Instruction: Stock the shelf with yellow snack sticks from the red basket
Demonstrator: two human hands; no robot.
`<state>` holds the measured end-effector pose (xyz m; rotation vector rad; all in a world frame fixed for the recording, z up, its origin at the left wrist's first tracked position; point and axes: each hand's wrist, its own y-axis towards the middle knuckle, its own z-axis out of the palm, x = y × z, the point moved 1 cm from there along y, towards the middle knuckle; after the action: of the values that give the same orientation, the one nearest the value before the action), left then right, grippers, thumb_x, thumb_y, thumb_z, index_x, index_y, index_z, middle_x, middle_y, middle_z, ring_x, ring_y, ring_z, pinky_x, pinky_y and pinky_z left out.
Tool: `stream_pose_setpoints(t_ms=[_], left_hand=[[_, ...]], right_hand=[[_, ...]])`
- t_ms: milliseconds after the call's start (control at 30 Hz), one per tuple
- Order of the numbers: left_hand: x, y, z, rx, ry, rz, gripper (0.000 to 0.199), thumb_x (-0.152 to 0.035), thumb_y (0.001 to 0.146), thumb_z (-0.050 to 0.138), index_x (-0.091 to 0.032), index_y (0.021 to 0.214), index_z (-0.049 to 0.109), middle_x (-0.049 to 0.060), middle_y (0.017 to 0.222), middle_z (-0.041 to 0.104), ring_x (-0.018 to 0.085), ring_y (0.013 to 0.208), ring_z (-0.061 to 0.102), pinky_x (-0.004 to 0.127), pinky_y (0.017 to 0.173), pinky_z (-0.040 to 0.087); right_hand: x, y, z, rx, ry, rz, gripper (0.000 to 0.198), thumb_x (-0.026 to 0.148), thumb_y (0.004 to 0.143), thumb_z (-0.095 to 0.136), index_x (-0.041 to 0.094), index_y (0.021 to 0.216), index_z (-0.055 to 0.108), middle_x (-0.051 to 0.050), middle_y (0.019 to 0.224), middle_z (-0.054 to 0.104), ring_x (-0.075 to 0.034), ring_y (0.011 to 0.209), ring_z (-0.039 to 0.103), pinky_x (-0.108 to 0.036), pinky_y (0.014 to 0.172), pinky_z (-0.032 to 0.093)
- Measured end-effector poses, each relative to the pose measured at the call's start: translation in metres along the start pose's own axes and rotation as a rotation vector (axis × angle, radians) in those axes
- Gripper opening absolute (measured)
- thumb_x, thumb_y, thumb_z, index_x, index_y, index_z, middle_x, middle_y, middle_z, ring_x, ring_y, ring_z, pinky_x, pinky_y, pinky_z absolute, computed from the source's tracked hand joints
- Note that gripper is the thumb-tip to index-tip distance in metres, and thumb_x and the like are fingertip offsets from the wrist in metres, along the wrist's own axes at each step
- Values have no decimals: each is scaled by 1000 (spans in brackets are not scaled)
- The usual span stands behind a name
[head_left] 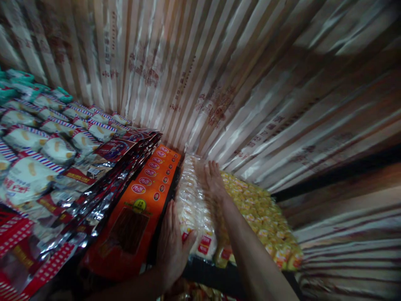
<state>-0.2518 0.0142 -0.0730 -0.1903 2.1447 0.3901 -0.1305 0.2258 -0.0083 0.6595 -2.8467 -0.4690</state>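
A row of clear-wrapped white packets [191,200] with red labels lies between my hands on the display. Against its left side rests my left hand [172,242], its fingers stretched out and its thumb over the near end. My right hand [215,182] reaches to the far right of the same row, fingers extended, touching brownish wrapped packets [221,225] or hovering just over them; I cannot tell which. Neither hand grips anything. Yellow-wrapped packets [257,209] stand in tight rows right of my right forearm. Left of my left hand leans a stack of orange packages [153,179].
Dark red and silver packets [109,184] stand in a row further left. Beyond them are white bags with striped edges [56,146] and green packets [21,83]. Long printed wrappers [175,75] line the back and right. A black edge [209,271] runs along the front.
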Motion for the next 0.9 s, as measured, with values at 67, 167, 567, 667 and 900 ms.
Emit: stream_pose_setpoints(t_ms=[67,167,567,667,900], left_hand=[[-1,1,-1,-11,1,-1,77,-40,86,46,-9,145,8,17,149,21,27,137,24,44,109,29],[0,1,0,-34,7,11,78,-40,85,47,-10,145,8,18,149,22,29,136,25,44,107,31],[4,2,0,-123,68,128,81,-41,87,48,-10,145,0,22,147,23,31,135,25,48,105,33],[4,3,-3,-138,40,154,83,-45,86,50,-13,145,1,22,147,22,32,136,23,50,105,31],[4,4,-5,-161,-8,182,80,-51,86,47,-14,145,7,22,146,24,34,135,23,51,105,30]], right_hand=[[6,-27,-20,30,25,69,57,43,93,18,13,136,40,-12,141,41,-21,136,26,-48,109,26],[26,-76,-42,80,93,240,65,51,93,15,11,138,38,-12,145,35,-21,137,24,-45,112,24],[86,-141,-40,-65,18,134,59,44,94,24,8,139,34,-15,146,31,-23,138,20,-48,110,23],[80,-169,-58,-260,95,259,54,38,94,23,11,140,32,-13,147,29,-21,138,19,-48,110,23],[68,-248,-57,-472,151,432,38,40,91,38,16,117,54,-15,119,56,-24,113,50,-44,95,41]])
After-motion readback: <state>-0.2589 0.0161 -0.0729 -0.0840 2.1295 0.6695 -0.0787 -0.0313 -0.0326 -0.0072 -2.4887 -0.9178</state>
